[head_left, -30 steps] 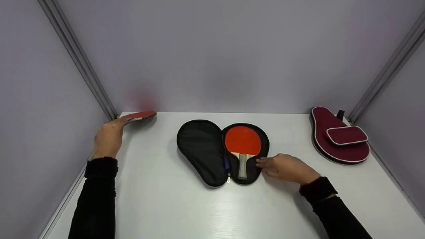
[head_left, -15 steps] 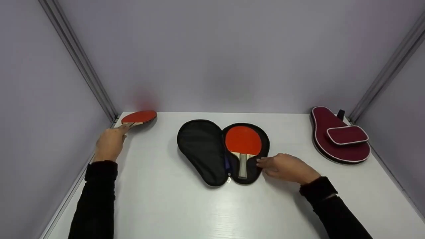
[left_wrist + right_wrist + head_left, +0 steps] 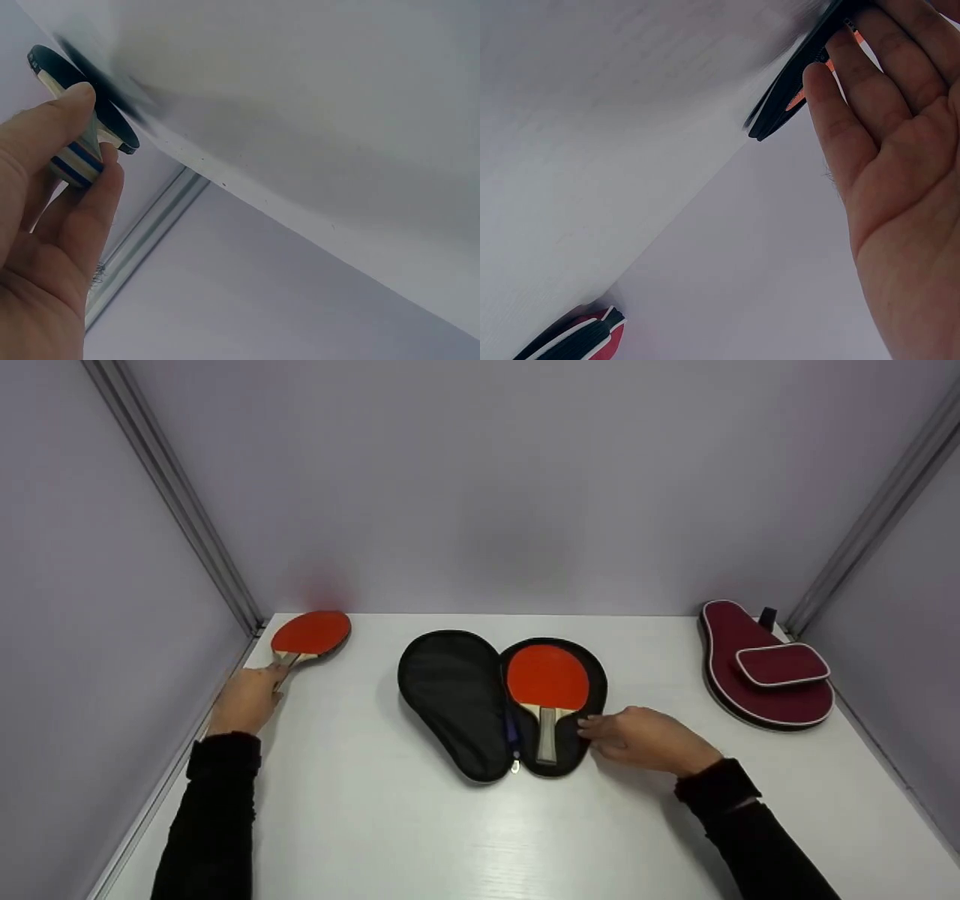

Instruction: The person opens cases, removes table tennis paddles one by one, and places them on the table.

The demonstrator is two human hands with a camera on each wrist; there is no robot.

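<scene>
At the far left of the table, my left hand [image 3: 244, 699] grips a red-faced table tennis paddle [image 3: 311, 631] by its handle. The left wrist view shows the thumb on one side of the striped handle [image 3: 79, 163] and fingers on the other, with the dark underside facing the tabletop. Mid-table, a black paddle case [image 3: 454, 705] lies unfolded. A second red paddle [image 3: 547, 679] rests in its right half, handle toward me. My right hand [image 3: 649, 739] touches that half's right edge with fairly straight fingertips; the right wrist view shows its palm [image 3: 915, 187] bare.
A maroon paddle case [image 3: 750, 675] with white piping and a small front pocket lies at the back right. Grey walls [image 3: 480, 495] enclose the white table [image 3: 390, 832] at the back and both sides.
The left paddle has tilted from nearly edge-on to showing its red face, and my left hand has come slightly lower and nearer. The right hand and both cases stay put.
</scene>
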